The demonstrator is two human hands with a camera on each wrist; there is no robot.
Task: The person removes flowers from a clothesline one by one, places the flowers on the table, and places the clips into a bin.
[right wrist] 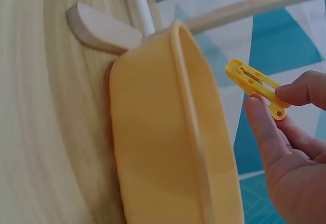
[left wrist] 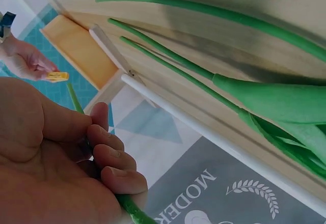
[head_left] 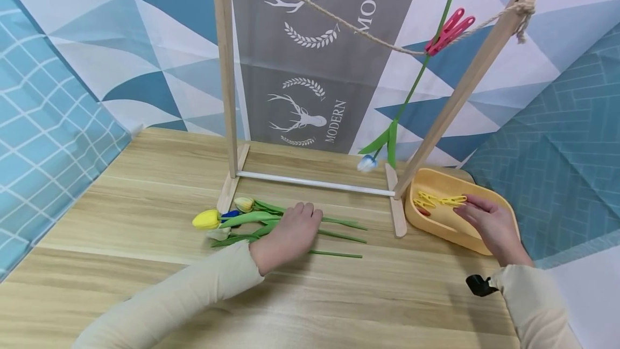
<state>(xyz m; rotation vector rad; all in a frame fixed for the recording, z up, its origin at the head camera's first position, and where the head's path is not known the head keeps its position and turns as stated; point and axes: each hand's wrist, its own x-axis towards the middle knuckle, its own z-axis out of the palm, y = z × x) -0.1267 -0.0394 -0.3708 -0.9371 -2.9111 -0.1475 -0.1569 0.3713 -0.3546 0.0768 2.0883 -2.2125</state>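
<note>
Curled around a green artificial tulip stem (left wrist: 130, 207), my left hand (head_left: 290, 233) grips it low over the table among several tulips. Their heads point left: a yellow tulip (head_left: 206, 219), a pale yellow tulip (head_left: 244, 204), a blue one and a white one. Which flower belongs to the gripped stem is hidden. At the orange bin, my right hand (head_left: 489, 226) pinches a yellow clothespin (right wrist: 252, 83) by its handle ends between thumb and fingers, above the rim. Other yellow clothespins (head_left: 425, 199) and a red one (head_left: 423, 211) lie inside.
A wooden frame (head_left: 465, 88) with a white crossbar (head_left: 315, 182) stands behind the tulips. From its sagging twine (head_left: 339, 19) a blue-white tulip (head_left: 367, 163) hangs head down by a pink clothespin (head_left: 448, 32). The orange bin (head_left: 448, 234) sits beside the frame's right foot (head_left: 398, 214).
</note>
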